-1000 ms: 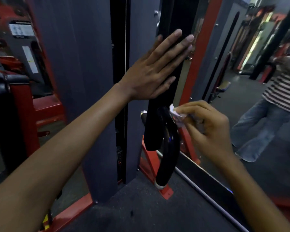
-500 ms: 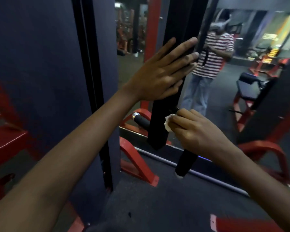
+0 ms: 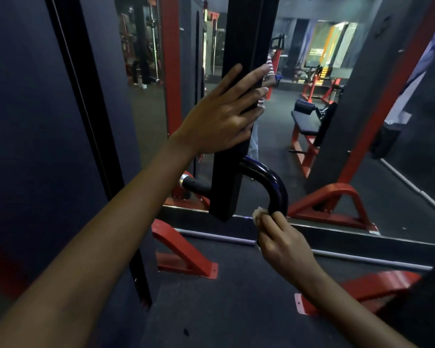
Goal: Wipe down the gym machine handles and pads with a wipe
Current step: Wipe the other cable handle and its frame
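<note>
A black upright pad (image 3: 230, 187) of the gym machine hangs in the middle of the view. My left hand (image 3: 224, 116) lies flat against it with straight fingers. A glossy black curved handle (image 3: 271, 182) bends out from the pad's right side and down. My right hand (image 3: 281, 237) grips the lower part of this handle with a white wipe (image 3: 258, 213) pinched against it; only a corner of the wipe shows. A second handle end with a silver collar (image 3: 186, 181) sticks out to the left of the pad.
A dark grey machine column (image 3: 60, 121) fills the left. Red frame feet (image 3: 186, 257) (image 3: 337, 204) stand on the dark floor. A mirror (image 3: 299, 71) behind reflects a bench (image 3: 307, 121), other machines and part of a person in a striped shirt.
My right hand has slid down the curved handle with the wipe, leaving the bend exposed. My left hand has stayed on the pad. The view has shifted.
</note>
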Motion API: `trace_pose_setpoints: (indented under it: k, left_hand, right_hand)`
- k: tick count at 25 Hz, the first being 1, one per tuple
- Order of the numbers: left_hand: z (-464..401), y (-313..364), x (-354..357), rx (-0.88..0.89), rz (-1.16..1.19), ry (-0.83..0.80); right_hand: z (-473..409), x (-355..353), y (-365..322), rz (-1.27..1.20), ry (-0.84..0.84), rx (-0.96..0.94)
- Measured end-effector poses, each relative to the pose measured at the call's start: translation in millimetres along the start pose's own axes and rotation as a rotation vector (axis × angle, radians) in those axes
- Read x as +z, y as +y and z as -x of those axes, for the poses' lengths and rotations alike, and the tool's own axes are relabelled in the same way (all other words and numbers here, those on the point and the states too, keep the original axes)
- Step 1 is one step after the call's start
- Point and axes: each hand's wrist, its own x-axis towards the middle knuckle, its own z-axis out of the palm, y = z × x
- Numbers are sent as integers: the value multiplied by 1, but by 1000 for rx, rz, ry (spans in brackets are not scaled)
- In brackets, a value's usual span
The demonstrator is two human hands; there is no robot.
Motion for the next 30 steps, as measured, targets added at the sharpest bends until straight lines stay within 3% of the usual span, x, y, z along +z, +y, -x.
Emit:
trace_pose_setpoints:
  k: [8, 11, 14, 20, 27, 30]
  left_hand:
    - [-2, 2, 7, -16, -4, 14]
    - [0, 2, 9, -11, -1, 31]
    - [1, 4, 7, -17, -5, 49]
    - [2, 6, 2, -25, -42, 31]
    - [4, 11, 4, -65, -18, 35]
    - [4, 11, 3, -72, -8, 24]
  right_hand:
    - [19, 28, -32, -66, -331, 153]
    - [-3, -2, -27, -160, -124, 174]
    - [-55, -44, -6, -135, 113, 36]
    - [-110, -42, 43, 92, -22, -305]
    - [-69, -43, 48, 54, -97, -323]
    - [-47, -36, 37, 87, -97, -236]
